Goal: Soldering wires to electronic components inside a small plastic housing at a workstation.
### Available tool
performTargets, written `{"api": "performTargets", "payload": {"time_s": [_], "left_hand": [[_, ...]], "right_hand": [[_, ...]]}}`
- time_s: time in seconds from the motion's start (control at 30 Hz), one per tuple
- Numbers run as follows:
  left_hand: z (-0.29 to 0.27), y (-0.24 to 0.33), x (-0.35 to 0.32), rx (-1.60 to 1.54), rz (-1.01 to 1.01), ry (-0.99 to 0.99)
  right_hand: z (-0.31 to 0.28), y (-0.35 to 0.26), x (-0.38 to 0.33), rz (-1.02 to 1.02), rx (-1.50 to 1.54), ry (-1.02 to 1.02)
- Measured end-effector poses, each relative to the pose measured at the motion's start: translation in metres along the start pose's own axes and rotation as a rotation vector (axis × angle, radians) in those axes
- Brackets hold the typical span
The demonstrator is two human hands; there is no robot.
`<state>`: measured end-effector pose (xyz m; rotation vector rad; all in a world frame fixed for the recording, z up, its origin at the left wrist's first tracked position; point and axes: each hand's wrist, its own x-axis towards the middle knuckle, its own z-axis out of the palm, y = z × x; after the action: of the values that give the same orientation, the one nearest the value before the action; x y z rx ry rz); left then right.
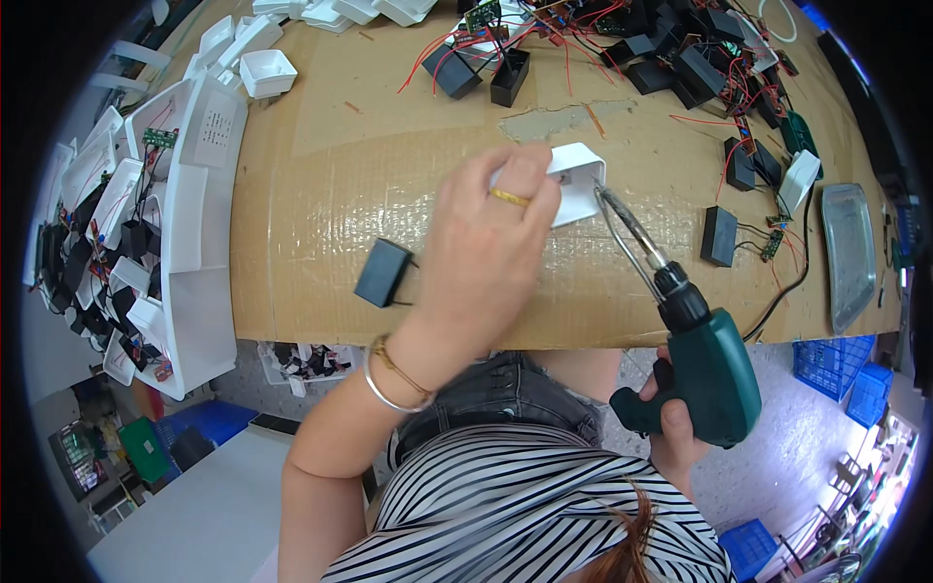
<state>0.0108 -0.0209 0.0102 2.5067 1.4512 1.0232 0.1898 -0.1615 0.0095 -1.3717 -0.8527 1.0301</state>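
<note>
White plastic housing (575, 183), small and box-shaped, sits pressed against the cardboard-covered counter (389, 165) near its middle, pinned under the fingers of the left hand (486, 243). That hand is closed down over the housing from above; gold ring on one finger, thin bangles at the wrist. Right hand (675, 428) is wrapped tight around the grip of a green pistol-shaped soldering gun (705, 364), below the counter's near edge. The gun's long metal tip reaches up and left, ending at the housing's right side, touching or just beside it; cannot tell which. A black rectangular block with thin leads (382, 273) lies on the cardboard just left of the left wrist. Another black block (719, 236) lies to the right, well apart. Long white plastic trays (194, 243) of black parts line the counter's left end. Tangled red wires and more black blocks (671, 49) crowd the far edge. A metal tray (847, 248) sits at the far right.
</note>
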Motion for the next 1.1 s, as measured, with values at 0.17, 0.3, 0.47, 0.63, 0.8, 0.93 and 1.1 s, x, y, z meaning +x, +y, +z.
{"api": "performTargets", "payload": {"time_s": [0.17,0.3,0.47,0.63,0.8,0.93,1.1], "left_hand": [[-0.024,0.010,-0.006,0.121,0.079,0.045],[-0.031,0.019,-0.023,-0.123,-0.117,0.044],[-0.007,-0.001,0.009,-0.101,-0.066,0.199],[0.010,-0.013,0.006,-0.263,-0.077,0.080],[0.012,-0.012,0.004,-0.207,-0.080,0.106],[0.017,-0.009,0.009,-0.183,-0.071,0.137],[0.015,-0.010,0.009,-0.089,-0.070,0.147]], "right_hand": [[-0.007,-0.001,-0.003,-0.072,0.010,0.053],[-0.004,0.001,-0.003,-0.089,0.017,0.064],[-0.002,-0.002,-0.004,-0.093,0.006,0.061],[-0.003,-0.004,-0.008,-0.081,-0.020,0.068],[-0.001,0.002,-0.013,-0.028,0.011,0.005],[0.002,0.003,-0.010,0.036,-0.017,-0.029],[0.011,0.001,-0.005,0.044,-0.066,-0.051]]}}
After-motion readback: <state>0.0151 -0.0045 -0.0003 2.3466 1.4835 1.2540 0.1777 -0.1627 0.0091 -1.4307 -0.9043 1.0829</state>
